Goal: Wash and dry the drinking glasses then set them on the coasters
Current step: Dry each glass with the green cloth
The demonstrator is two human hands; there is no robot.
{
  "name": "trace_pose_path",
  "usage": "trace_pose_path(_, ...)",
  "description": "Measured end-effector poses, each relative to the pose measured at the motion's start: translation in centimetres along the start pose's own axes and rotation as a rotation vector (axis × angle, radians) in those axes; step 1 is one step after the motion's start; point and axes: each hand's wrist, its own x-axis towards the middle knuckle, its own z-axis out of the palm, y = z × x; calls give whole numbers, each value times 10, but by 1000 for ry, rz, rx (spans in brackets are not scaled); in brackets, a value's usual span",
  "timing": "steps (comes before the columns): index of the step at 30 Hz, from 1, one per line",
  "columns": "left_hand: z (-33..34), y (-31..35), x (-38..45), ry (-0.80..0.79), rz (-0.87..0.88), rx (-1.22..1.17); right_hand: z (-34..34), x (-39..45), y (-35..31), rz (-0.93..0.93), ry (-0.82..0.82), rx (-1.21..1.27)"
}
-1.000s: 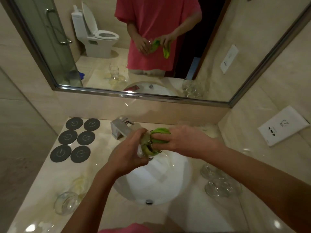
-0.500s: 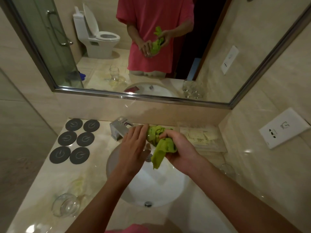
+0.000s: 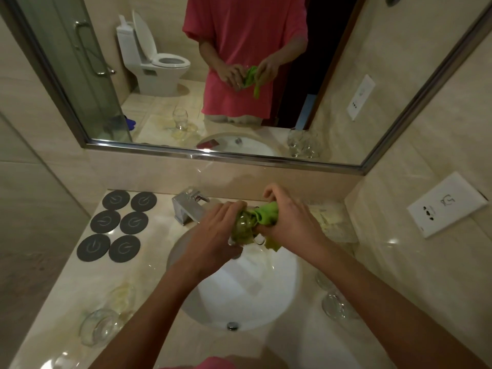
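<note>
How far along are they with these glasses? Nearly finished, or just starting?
Early on, it seems. All six coasters are bare, so no glass is placed yet. In hand: the left hand holds a glass over the sink while the right hand works a green cloth into it. Left: a glass on the left of the counter and some on the right.

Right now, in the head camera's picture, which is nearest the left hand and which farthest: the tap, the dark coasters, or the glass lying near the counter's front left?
Measured from the left hand, which holds a glass over the basin:
1. Tap: just behind the hand, slightly left.
2. Coasters: farther left, at the back of the counter.
3. Lying glass: front left, farthest in this view.
</note>
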Motion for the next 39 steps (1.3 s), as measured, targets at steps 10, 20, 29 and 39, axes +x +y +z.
trace_pose_path(10, -28, 8, 12, -411, -176, -486, 2, 16, 12, -641, 182, 55)
trace_pose_path(20, -45, 7, 18, -545, -255, -795, -9, 19, 6, -174, -105, 141)
trace_pose_path(29, -19, -14, 12, -27, -233, -313, -3, -5, 4, 129, -4, 407)
trace_pose_path(39, -34, -2, 19, 158, -301, -613, -17, -7, 7, 413, 201, 1461)
